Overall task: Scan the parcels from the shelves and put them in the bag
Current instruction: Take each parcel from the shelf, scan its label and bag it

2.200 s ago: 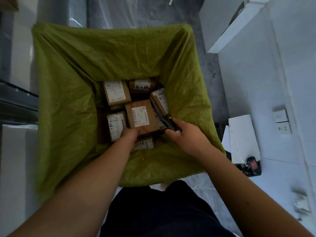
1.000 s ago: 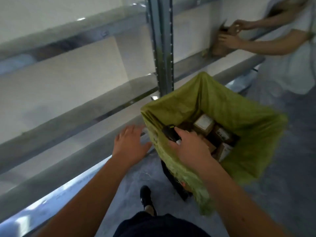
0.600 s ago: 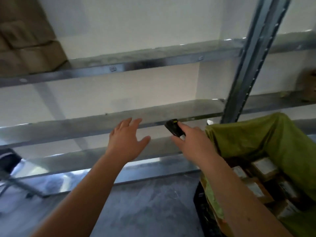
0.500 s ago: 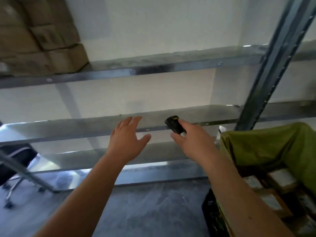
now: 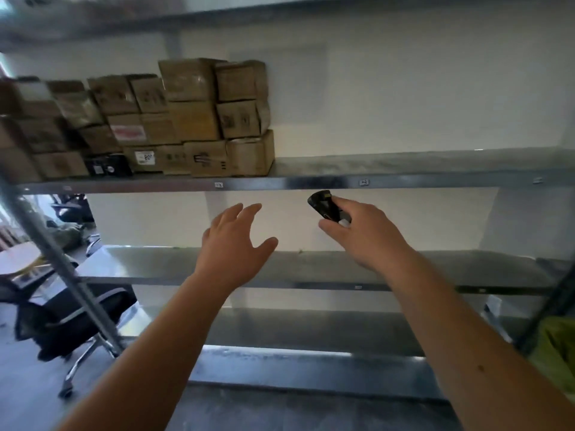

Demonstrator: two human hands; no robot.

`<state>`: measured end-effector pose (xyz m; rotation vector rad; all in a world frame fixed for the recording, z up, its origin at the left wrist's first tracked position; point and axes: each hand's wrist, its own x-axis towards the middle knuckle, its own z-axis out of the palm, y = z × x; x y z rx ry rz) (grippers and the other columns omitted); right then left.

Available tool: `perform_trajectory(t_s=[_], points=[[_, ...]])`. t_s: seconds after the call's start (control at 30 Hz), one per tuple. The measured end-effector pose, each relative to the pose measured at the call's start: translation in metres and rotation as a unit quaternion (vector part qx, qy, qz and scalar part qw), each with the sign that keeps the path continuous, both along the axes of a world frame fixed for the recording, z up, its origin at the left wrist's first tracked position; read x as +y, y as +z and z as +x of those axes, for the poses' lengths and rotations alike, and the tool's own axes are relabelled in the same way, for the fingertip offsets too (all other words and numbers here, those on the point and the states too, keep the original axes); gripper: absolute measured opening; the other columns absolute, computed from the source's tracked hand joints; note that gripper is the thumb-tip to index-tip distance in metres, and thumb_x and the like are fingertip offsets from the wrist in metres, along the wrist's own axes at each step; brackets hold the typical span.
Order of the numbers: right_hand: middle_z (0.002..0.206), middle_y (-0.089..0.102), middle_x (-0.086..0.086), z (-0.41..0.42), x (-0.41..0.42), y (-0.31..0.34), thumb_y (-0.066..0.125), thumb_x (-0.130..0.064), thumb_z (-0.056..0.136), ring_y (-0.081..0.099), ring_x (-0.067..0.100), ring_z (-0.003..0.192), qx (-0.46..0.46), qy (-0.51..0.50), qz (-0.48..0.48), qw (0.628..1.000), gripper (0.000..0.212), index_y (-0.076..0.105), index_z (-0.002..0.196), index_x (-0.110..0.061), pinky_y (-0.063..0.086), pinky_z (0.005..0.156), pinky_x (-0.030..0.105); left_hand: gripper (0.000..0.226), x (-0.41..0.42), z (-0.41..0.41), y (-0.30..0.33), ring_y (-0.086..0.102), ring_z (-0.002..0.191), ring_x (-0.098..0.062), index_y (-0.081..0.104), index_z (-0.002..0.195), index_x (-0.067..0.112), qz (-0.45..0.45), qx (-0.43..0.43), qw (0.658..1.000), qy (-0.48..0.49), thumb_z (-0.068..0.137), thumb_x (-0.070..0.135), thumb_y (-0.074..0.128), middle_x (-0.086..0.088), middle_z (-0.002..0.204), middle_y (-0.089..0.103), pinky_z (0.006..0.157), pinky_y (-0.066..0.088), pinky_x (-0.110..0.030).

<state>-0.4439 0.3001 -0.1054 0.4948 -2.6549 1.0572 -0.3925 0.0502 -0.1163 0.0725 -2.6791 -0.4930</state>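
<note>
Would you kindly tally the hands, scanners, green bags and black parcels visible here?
Hands: 2 (left hand, right hand)
Scanner: 1
Green bag: 1
Black parcel: 1
Total: 5

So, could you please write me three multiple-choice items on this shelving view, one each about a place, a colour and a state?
1. Where do the cardboard parcels stand?
A. On the upper shelf, at its left end
B. On the floor
C. On the lowest shelf

2. What colour is the bag at the right edge?
A. Red
B. Yellow-green
C. Blue

3. What is the state of the hands?
A. Both hold parcels
B. Left hand grips the scanner, right hand is empty
C. Left hand is open and empty, right hand grips the black scanner

Answers: 1 A, the stack sits on the upper shelf toward the left; 2 B, the visible corner of the bag is yellow-green; 3 C, the left fingers are spread in the air while the right fingers curl round the scanner.
</note>
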Motion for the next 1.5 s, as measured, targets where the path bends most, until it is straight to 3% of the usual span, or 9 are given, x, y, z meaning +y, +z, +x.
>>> perform_trajectory(t_s=[0.1, 0.23, 0.4, 0.73, 0.97, 1.17, 1.3, 1.37, 1.5], points=[[0.120, 0.067, -0.005, -0.019, -0.023, 0.022, 0.057, -0.059, 0.096, 0.063, 0.015, 0.097, 0.016, 0.007, 0.010, 1.000, 0.049, 0.052, 0.143, -0.047, 0.053, 0.080, 0.035, 0.077, -0.024, -0.017, 0.023, 0.032, 0.152, -0.029, 0.036, 0.159, 0.035, -0.012, 0.022, 1.000, -0.008, 0.093, 0.062, 0.064, -0.001, 0.166, 0.037, 0.120, 0.033, -0.054], [0.103, 0.065, -0.011, -0.046, -0.046, 0.052, 0.057, -0.061, 0.096, 0.059, 0.002, 0.080, 0.053, 0.025, 0.006, 0.998, 0.041, 0.056, 0.135, -0.050, 0.048, 0.063, 0.026, 0.075, -0.042, -0.051, 0.061, 0.033, 0.151, -0.030, 0.040, 0.156, 0.030, -0.013, 0.055, 0.998, -0.026, 0.093, 0.058, 0.068, 0.000, 0.166, 0.036, 0.119, 0.035, -0.052], [0.104, 0.060, -0.001, -0.103, -0.067, 0.085, 0.059, -0.062, 0.094, 0.059, 0.012, 0.080, 0.099, 0.008, 0.021, 0.995, 0.048, 0.050, 0.140, -0.048, 0.049, 0.063, 0.031, 0.077, -0.053, -0.105, 0.108, 0.034, 0.149, -0.030, 0.037, 0.157, 0.034, -0.012, 0.092, 0.995, -0.037, 0.090, 0.051, 0.072, 0.001, 0.163, 0.037, 0.117, 0.035, -0.053], [0.126, 0.067, -0.001, -0.242, -0.097, 0.140, 0.058, -0.058, 0.097, 0.063, 0.017, 0.098, 0.144, 0.086, 0.020, 0.986, 0.054, 0.051, 0.148, -0.041, 0.054, 0.078, 0.033, 0.081, -0.072, -0.226, 0.178, 0.027, 0.153, -0.030, 0.031, 0.160, 0.037, -0.040, 0.132, 0.990, 0.001, 0.092, 0.059, 0.067, 0.001, 0.169, 0.026, 0.118, 0.034, -0.052], [0.131, 0.066, -0.001, -0.323, -0.110, 0.162, 0.058, -0.056, 0.099, 0.063, 0.019, 0.104, 0.169, 0.113, 0.013, 0.979, 0.054, 0.050, 0.149, -0.037, 0.056, 0.088, 0.039, 0.073, -0.075, -0.300, 0.206, 0.025, 0.155, -0.034, 0.031, 0.162, 0.030, -0.066, 0.166, 0.983, 0.050, 0.099, 0.032, 0.067, -0.008, 0.170, 0.024, 0.120, 0.035, -0.053], [0.128, 0.066, 0.002, -0.364, -0.117, 0.167, 0.054, -0.065, 0.097, 0.062, 0.019, 0.101, 0.186, 0.107, 0.032, 0.976, 0.060, 0.047, 0.150, -0.039, 0.055, 0.081, 0.035, 0.073, -0.075, -0.332, 0.215, 0.023, 0.155, -0.028, 0.037, 0.158, 0.020, -0.179, 0.189, 0.960, 0.104, 0.100, 0.059, 0.058, -0.009, 0.164, 0.033, 0.112, 0.045, -0.052], [0.124, 0.063, 0.003, -0.380, -0.109, 0.165, 0.050, -0.069, 0.096, 0.059, 0.017, 0.095, 0.188, 0.062, 0.037, 0.980, 0.063, 0.043, 0.152, -0.042, 0.044, 0.066, 0.026, 0.085, -0.077, -0.346, 0.215, 0.039, 0.146, -0.030, 0.039, 0.156, 0.026, -0.162, 0.197, 0.961, 0.105, 0.092, 0.080, 0.049, -0.006, 0.160, 0.039, 0.106, 0.049, -0.050], [0.129, 0.063, 0.004, -0.385, -0.102, 0.165, 0.050, -0.068, 0.096, 0.060, 0.019, 0.100, 0.184, 0.046, 0.046, 0.981, 0.065, 0.042, 0.154, -0.040, 0.049, 0.073, 0.030, 0.094, -0.077, -0.352, 0.214, 0.051, 0.137, -0.030, 0.037, 0.157, 0.030, -0.124, 0.181, 0.971, 0.096, 0.084, 0.088, 0.050, -0.005, 0.158, 0.041, 0.100, 0.052, -0.046], [0.136, 0.062, 0.005, -0.388, -0.098, 0.167, 0.054, -0.063, 0.098, 0.061, 0.022, 0.110, 0.163, 0.034, 0.050, 0.985, 0.065, 0.042, 0.155, -0.037, 0.054, 0.090, 0.038, 0.098, -0.077, -0.360, 0.211, 0.057, 0.110, -0.014, 0.037, 0.156, 0.035, 0.086, 0.131, 0.988, 0.005, 0.076, 0.087, 0.064, 0.003, 0.140, 0.058, 0.085, 0.047, -0.025]])
